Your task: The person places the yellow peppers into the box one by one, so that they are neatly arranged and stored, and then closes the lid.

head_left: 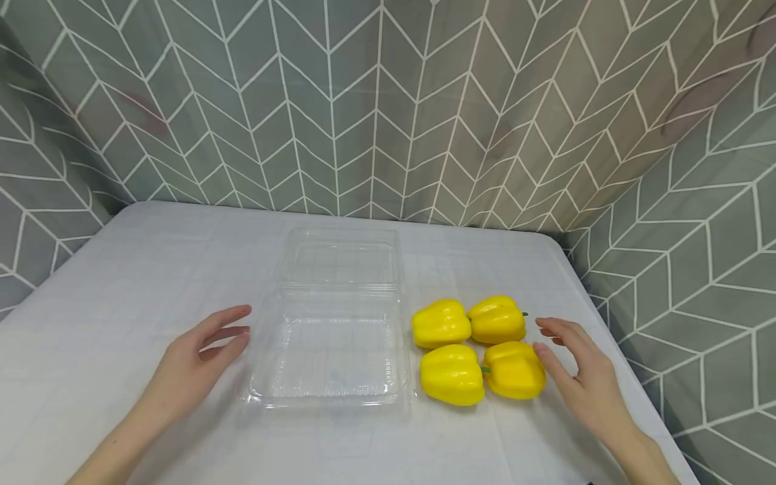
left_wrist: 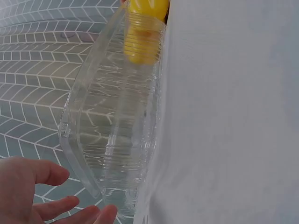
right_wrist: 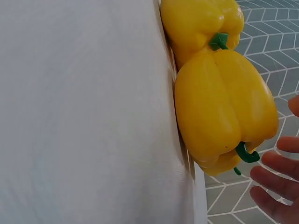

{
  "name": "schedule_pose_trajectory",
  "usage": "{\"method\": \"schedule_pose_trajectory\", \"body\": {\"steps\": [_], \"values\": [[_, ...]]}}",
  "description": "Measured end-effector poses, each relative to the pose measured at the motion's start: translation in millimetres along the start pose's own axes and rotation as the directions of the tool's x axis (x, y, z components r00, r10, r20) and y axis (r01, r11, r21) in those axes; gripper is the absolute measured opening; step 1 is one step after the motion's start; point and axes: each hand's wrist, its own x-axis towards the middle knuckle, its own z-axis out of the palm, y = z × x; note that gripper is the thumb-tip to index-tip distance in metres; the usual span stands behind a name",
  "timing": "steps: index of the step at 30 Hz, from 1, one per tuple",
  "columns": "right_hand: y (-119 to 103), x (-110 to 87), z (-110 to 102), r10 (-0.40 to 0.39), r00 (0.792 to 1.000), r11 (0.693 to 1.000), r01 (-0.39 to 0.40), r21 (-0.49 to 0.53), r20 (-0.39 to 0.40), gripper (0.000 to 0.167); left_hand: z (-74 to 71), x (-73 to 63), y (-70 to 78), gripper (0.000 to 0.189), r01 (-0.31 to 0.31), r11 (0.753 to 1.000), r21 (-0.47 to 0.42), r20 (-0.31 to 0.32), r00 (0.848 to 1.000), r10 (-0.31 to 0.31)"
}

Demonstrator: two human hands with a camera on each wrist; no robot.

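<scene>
Several yellow bell peppers with green stems lie in two rows of two right of the container: front left (head_left: pixel 451 375), front right (head_left: pixel 515 370), back left (head_left: pixel 441 324), back right (head_left: pixel 497 319). A clear plastic clamshell container (head_left: pixel 327 402) stands opened out, its lid (head_left: pixel 341 259) folded back towards the wall. To its left my left hand (head_left: pixel 197 364) hovers with fingers loosely extended, holding nothing. My right hand (head_left: pixel 585 380) is beside the right-hand peppers, thumb close to the front right one. In the right wrist view, relaxed fingers (right_wrist: pixel 275 182) face a pepper's stem.
A white cloth covers the table (head_left: pixel 151 269). Grey-green curtains with white chevron lines (head_left: pixel 376 101) hang behind it and along both sides. The table's right edge runs just beyond my right hand.
</scene>
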Motion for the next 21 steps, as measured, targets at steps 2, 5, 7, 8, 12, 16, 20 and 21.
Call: {"method": "schedule_pose_trajectory", "body": {"steps": [2,5,7,8,12,16,20,21], "values": [[2,-0.2,1,-0.010,1.000,0.999,0.009,0.039,0.013,0.041,0.8,0.6,-0.6,0.043,0.017,1.000,-0.011,0.013,1.000,-0.017],[2,0.1,1,-0.023,0.999,0.998,0.020,0.063,0.040,0.043,1.7,1.0,-1.1,0.044,0.032,0.999,-0.015,0.019,0.999,-0.032],[2,-0.4,1,-0.024,0.998,0.998,0.020,0.065,0.056,0.044,2.8,1.4,-2.2,0.044,0.036,0.999,-0.031,0.024,0.999,-0.036],[2,-0.7,1,-0.023,0.998,0.998,0.019,0.063,0.066,0.044,3.5,1.5,-2.8,0.044,0.042,0.998,-0.045,0.029,0.999,-0.041],[3,-1.8,1,-0.040,0.994,0.997,0.034,0.066,0.098,0.046,7.6,2.5,-4.9,0.044,0.047,0.994,-0.097,0.040,0.998,-0.043],[4,-1.8,2,-0.063,0.988,0.995,0.051,0.091,0.138,0.050,10.8,5.0,-4.2,0.043,0.045,0.993,-0.108,0.036,0.998,-0.041],[5,-2.2,4,-0.063,0.983,0.994,0.046,0.095,0.174,0.051,12.6,9.1,-3.4,0.043,0.051,0.990,-0.129,0.041,0.998,-0.047],[6,-2.5,5,-0.060,0.982,0.995,0.043,0.095,0.181,0.051,12.9,9.9,-3.3,0.043,0.055,0.989,-0.136,0.044,0.998,-0.050]]}}
